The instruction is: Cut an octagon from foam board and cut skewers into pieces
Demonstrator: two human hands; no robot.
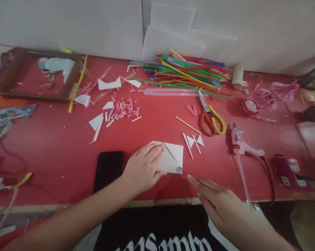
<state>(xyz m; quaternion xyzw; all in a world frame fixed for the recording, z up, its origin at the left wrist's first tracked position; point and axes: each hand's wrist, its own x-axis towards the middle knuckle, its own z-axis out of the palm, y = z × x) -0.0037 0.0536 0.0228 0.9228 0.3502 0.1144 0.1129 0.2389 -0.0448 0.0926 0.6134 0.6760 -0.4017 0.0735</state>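
Folded paper (173, 157): white, folded with a diagonal crease running down to a point at its lower right corner; lying flat on the red table (55, 146), just below centre of view, at 12 o'clock from the body
Left hand (143, 169): pressing palm-down on the left part of the folded paper, fingers lying close together and stretched flat toward 1 o'clock, gripping nothing
Right hand (216, 202): reaching in from 5 o'clock, fingers straight and held together, fingertips (191, 179) pointing at the lower right corner of the paper, seeming just short of it; holding nothing visible
Phone (108, 170): black, lying face down, just beside the left wrist at 9 o'clock from the paper
Paper slivers (194, 142): small white triangles and strips sitting near the paper at 2 o'clock
Scissors (211, 118): red and yellow handles, resting closed at 1 o'clock from the paper
Glue gun (241, 146): pink, lying at 3 o'clock from the paper, cord trailing to the right
Straws (188, 73): many-coloured heap lying at 12 o'clock, well apart, against the white wall
Pink scraps (126, 109): scattered with white offcuts at 11 o'clock
Frame (39, 75): dark wooden, lying at 10 o'clock, far left
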